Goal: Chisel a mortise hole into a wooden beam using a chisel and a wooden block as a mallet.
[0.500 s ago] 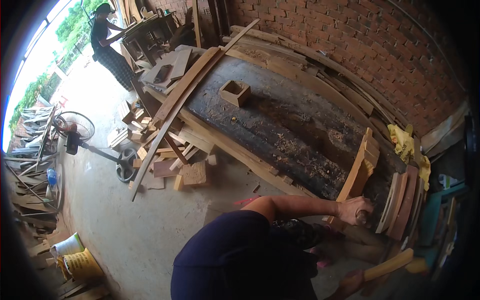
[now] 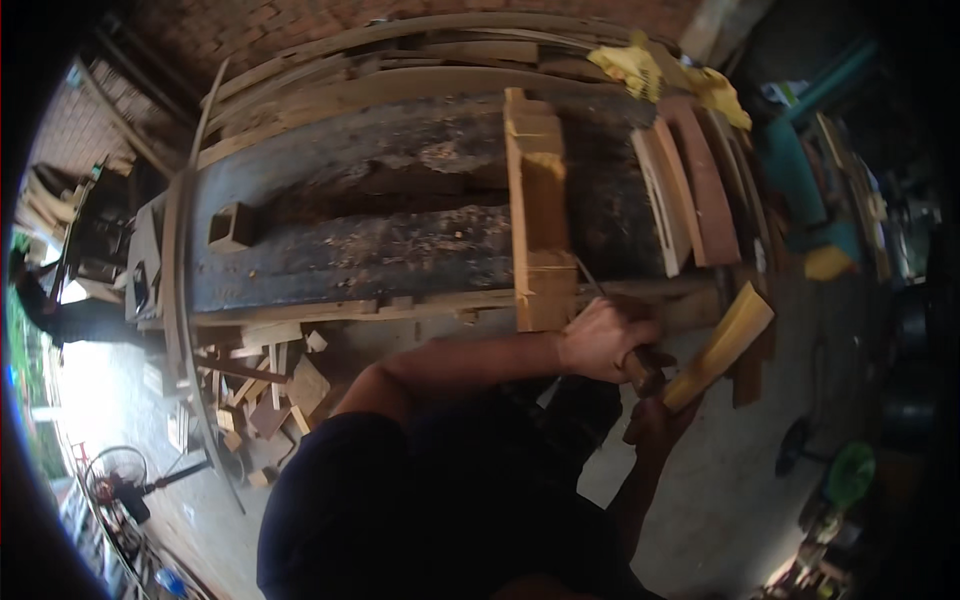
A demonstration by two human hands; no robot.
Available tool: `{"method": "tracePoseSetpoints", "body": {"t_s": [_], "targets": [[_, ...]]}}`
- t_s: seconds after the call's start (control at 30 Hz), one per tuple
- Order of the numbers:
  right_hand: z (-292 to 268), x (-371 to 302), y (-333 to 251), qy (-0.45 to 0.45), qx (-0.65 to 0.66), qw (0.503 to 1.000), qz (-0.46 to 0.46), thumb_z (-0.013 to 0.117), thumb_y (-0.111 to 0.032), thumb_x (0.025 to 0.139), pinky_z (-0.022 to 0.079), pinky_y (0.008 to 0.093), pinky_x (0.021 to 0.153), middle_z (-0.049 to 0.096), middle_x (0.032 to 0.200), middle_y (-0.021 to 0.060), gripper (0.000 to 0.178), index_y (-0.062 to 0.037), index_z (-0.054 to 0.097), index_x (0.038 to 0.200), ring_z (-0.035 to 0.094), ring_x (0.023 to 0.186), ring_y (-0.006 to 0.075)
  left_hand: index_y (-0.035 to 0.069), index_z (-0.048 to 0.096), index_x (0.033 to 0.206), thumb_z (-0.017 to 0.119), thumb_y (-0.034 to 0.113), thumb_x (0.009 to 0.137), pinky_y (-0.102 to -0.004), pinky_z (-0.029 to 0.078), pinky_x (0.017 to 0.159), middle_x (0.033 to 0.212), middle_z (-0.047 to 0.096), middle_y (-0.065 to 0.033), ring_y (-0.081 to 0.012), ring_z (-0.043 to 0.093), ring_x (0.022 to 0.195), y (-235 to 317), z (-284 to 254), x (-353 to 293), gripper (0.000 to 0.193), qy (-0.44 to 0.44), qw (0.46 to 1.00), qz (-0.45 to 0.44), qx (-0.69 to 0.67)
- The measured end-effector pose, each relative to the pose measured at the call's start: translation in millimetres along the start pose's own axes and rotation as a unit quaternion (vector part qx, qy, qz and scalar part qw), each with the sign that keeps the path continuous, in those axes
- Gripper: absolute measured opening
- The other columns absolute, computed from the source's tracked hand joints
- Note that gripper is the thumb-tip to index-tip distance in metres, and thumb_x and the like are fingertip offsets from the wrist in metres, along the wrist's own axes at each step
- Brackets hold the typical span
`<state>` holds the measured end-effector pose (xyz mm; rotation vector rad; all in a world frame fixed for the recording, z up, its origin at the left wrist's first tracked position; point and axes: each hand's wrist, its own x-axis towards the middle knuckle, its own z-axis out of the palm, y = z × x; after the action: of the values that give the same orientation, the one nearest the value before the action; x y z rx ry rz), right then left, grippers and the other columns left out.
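My left hand (image 2: pixel 605 340) is closed around a chisel, whose wooden handle (image 2: pixel 648 372) sticks out toward me. Its thin shaft points at the near end of a carved wooden piece (image 2: pixel 540 200); whether the tip touches is hard to tell. This piece lies crosswise on the dark workbench (image 2: pixel 400 235) and has a hollowed middle and a stepped far end. Close by the chisel handle, my right hand (image 2: pixel 660 422) grips a pale wooden mallet (image 2: pixel 725 340), its wide end tilted up to the right. Motion blurs the right fingers.
Right of the carved piece lie several curved boards (image 2: pixel 700 190) and a yellow sack (image 2: pixel 640 72). A small hollow wooden block (image 2: pixel 230 228) sits at the bench's left, near a long thin strip (image 2: pixel 178 260). Offcuts (image 2: pixel 270 385) litter the floor beside a fan (image 2: pixel 120 480). Someone stands at far left.
The view has swung round to the right. My right hand has brought the mallet up close to the chisel handle. My left hand keeps hold of the chisel near the carved piece's end.
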<state>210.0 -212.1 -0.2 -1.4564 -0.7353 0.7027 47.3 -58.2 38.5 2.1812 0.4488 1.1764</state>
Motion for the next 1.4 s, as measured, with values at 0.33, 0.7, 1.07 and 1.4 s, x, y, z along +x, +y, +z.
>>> {"method": "tracePoseSetpoints", "body": {"t_s": [0.33,0.7,1.07,1.4], "targets": [[-25,-30,7,0.007,0.066,0.992,0.110,0.070,0.003,0.072,0.047,0.0249,0.048,0.055,0.083,0.0049,0.069,-0.0077,0.036,0.131,0.053,0.057,0.0118,0.006,0.061,0.110,0.075,0.018,0.058,-0.0445,0.052,0.077,0.100,0.063,-0.0158,-0.0363,0.061,0.093,-8,10,-6,0.055,-0.115,0.992,-0.011,0.058],[-10,47,73,-0.075,-0.056,0.994,-0.063,0.065,-0.011,0.083,0.055,0.0313,0.070,0.046,0.127,0.0253,0.067,-0.0031,0.034,0.141,0.058,0.107,0.0291,0.004,0.051,0.071,0.068,0.026,0.069,-0.0462,0.044,0.061,0.071,0.054,-0.0162,-0.0384,0.055,0.071,-10,9,1,0.029,0.075,0.994,0.062,-0.040],[-30,69,125,-0.189,-0.046,0.978,-0.076,0.076,-0.017,0.080,0.048,0.0450,0.095,0.040,0.137,0.0280,0.073,-0.0082,0.038,0.140,0.049,0.122,0.0329,0.004,0.049,0.070,0.065,0.035,0.080,-0.0451,0.041,0.059,0.071,0.050,-0.0153,-0.0389,0.052,0.068,-20,7,16,0.037,0.134,0.984,0.061,-0.100],[-8,8,-9,-0.078,-0.020,0.995,-0.057,0.073,-0.012,0.072,0.046,0.0304,0.073,0.058,0.091,0.0080,0.051,-0.0029,0.045,0.113,0.054,0.071,0.0143,0.008,0.056,0.068,0.076,0.030,0.068,-0.0405,0.045,0.052,0.066,0.052,-0.0083,-0.0302,0.059,0.061,-27,6,2,0.030,-0.034,0.997,0.056,-0.043]]}}
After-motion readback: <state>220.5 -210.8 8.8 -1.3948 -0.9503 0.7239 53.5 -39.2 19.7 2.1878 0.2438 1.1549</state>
